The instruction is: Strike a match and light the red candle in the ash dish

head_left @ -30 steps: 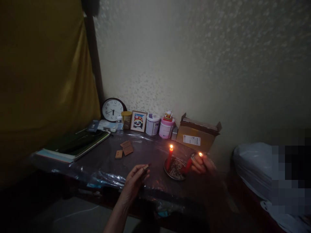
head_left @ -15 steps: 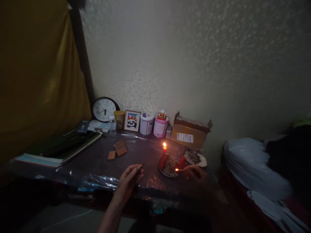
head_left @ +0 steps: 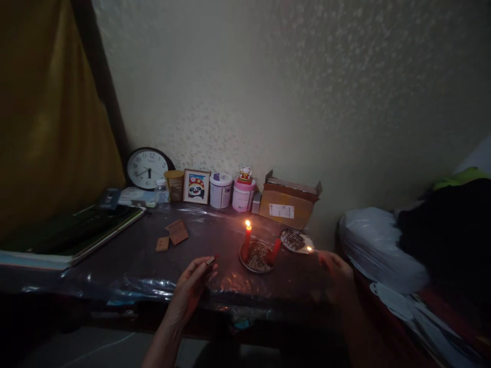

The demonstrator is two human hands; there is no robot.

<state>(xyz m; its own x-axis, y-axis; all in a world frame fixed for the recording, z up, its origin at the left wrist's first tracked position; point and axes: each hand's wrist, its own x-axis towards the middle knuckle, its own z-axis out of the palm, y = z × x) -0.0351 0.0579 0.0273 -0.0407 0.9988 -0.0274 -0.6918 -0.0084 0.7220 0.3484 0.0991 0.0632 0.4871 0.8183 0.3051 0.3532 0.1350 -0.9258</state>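
Note:
My left hand [head_left: 194, 283] is closed on a small matchbox [head_left: 210, 260], held above the front of the table. Out to the right, my right hand [head_left: 339, 268] pinches a burning match [head_left: 313, 250], its flame near the rim of the rear dish. Between my hands stands a round metal dish [head_left: 241, 259] with speckled bits in it. A lit red candle [head_left: 247, 243] rises upright at its left side, and a second red candle [head_left: 275, 250], tilted and without a visible flame, is at its right. Pale matchsticks [head_left: 306, 241] lie fanned on the rear dish [head_left: 287, 247] among dark bits.
Brown cardboard pieces [head_left: 177, 232] lie on the plastic-covered table [head_left: 207, 230]. Along the wall stand a clock [head_left: 148, 167], a framed panda picture [head_left: 196, 187], two tubs [head_left: 220, 191] and a cardboard box [head_left: 287, 204]. Stacked folders [head_left: 76, 230] are at left, a white bag [head_left: 378, 250] at right.
My right hand has moved right with the burning match, away from the tilted candle to beside the rear dish. My left hand keeps the matchbox. The view has shifted slightly right.

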